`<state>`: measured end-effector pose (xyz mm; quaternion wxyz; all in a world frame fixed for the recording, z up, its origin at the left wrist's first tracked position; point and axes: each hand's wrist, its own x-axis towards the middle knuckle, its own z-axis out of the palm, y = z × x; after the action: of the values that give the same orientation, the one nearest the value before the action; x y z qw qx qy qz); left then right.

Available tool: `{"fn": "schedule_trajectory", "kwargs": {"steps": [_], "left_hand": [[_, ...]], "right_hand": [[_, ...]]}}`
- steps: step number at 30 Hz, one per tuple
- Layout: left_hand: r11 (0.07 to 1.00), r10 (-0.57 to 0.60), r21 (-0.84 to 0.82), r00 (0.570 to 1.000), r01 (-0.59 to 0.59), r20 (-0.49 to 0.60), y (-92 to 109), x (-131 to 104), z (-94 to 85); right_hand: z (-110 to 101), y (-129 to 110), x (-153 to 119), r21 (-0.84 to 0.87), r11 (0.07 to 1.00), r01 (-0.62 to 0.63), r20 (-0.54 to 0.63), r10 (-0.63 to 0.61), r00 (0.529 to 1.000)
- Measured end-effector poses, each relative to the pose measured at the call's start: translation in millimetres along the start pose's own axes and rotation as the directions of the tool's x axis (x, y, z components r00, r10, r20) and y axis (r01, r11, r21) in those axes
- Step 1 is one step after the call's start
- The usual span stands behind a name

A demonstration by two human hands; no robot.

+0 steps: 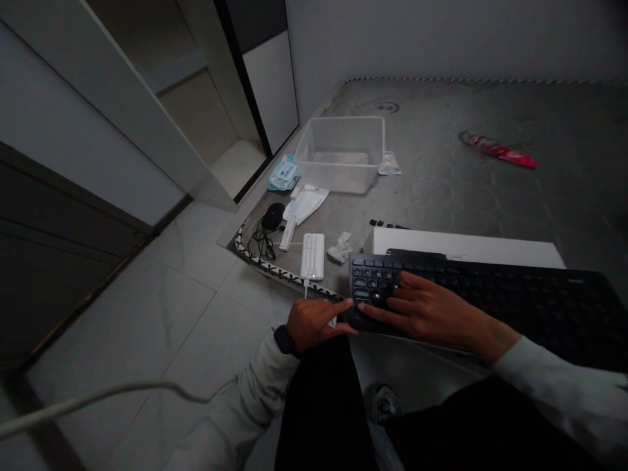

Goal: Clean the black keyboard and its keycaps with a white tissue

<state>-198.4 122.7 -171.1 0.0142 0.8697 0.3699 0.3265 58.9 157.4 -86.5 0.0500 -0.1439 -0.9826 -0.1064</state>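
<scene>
A black keyboard [495, 288] lies at a slant with its left end near the table edge. Across its left keys, my right hand [422, 307] rests palm down with fingers stretched out, one fingertip close to the front corner. At that corner, my left hand [314, 320] has its index finger and thumb on either side of the keyboard's edge. A small white bit shows between those fingers; I cannot tell what it is. Just beyond my left hand lies a white power bank [313, 256] with a cable plugged in. Beside it is a crumpled tissue [340, 248].
Behind the keyboard is a long white box [466, 245]. A clear plastic bin [341, 154] stands farther back, near a blue wipes packet [284, 173], a white packet [307, 203] and a black mouse [273, 216] with its cord. A red item [505, 150] lies right.
</scene>
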Motion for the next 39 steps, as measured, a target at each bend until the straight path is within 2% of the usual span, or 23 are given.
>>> {"fn": "schedule_trajectory", "kwargs": {"steps": [3,9,13,17,22,29,39], "left_hand": [[0.999,0.011,0.034,1.000,-0.011,0.005,1.3,2.6,-1.5],[0.998,0.029,0.059,0.997,-0.033,0.072,0.4,4.5,-1.3],[0.993,0.064,0.096,0.994,-0.073,0.094,0.6,6.5,-1.2],[0.992,0.067,0.101,0.993,-0.076,0.094,1.0,8.2,0.4],[0.992,0.071,0.099,0.992,-0.082,0.102,1.4,10.9,1.9],[0.989,0.071,0.120,0.992,-0.084,0.104,3.2,12.8,2.0],[0.977,0.067,0.195,0.995,-0.081,0.078,7.3,16.5,-0.9]], "right_hand": [[-5.5,-23.3,-15.3,0.001,0.997,-0.073,-0.083,0.073,0.994],[-6.1,-83.9,-46.2,0.168,0.957,-0.237,-0.131,0.260,0.957],[5.9,-120.7,-57.8,0.287,0.895,-0.342,-0.127,0.389,0.912],[24.4,-144.4,-61.5,0.375,0.826,-0.421,-0.130,0.496,0.858],[36.8,-150.9,-59.1,0.466,0.757,-0.458,-0.083,0.553,0.829],[44.9,-148.7,-64.5,0.581,0.634,-0.510,0.089,0.573,0.814],[44.7,-149.2,-62.3,0.597,0.610,-0.521,0.124,0.571,0.812]]}}
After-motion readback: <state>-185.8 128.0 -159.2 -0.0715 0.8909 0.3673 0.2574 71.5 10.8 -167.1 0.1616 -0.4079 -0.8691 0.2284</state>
